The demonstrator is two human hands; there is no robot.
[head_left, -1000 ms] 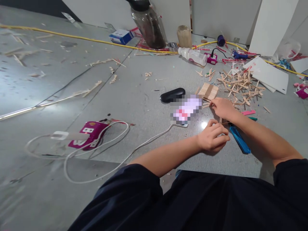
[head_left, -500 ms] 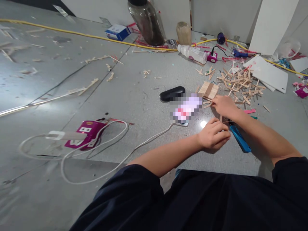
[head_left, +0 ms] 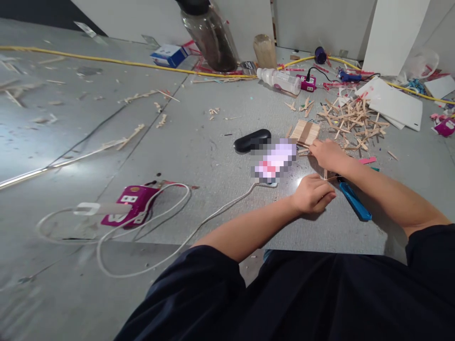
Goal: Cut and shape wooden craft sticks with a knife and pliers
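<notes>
My left hand [head_left: 314,193] rests low over the table with its fingers curled closed; what they hold is hidden. Just beyond its knuckles a short wooden stick [head_left: 325,174] shows, and a thin strip runs toward my right forearm. Farther forward, my right hand [head_left: 327,154] has its fingertips pressed together at the near corner of a panel of wooden craft sticks [head_left: 305,132]. Loose sticks [head_left: 304,152] lie by those fingertips, but I cannot tell whether any is pinched. A blue-handled tool [head_left: 355,201], its tip hidden, lies under my right forearm.
A lit, blurred phone [head_left: 276,160] on a white cable lies left of my hands, near a black case [head_left: 252,140]. Beyond are a pile of sticks [head_left: 351,121], white sheets [head_left: 393,102] and a plastic bottle [head_left: 279,81]. A magenta power strip [head_left: 133,201] sits left.
The camera view has shifted slightly. My right hand has moved a little closer over the corner of the stick panel; my left hand stays nearly where it was, fingers still curled.
</notes>
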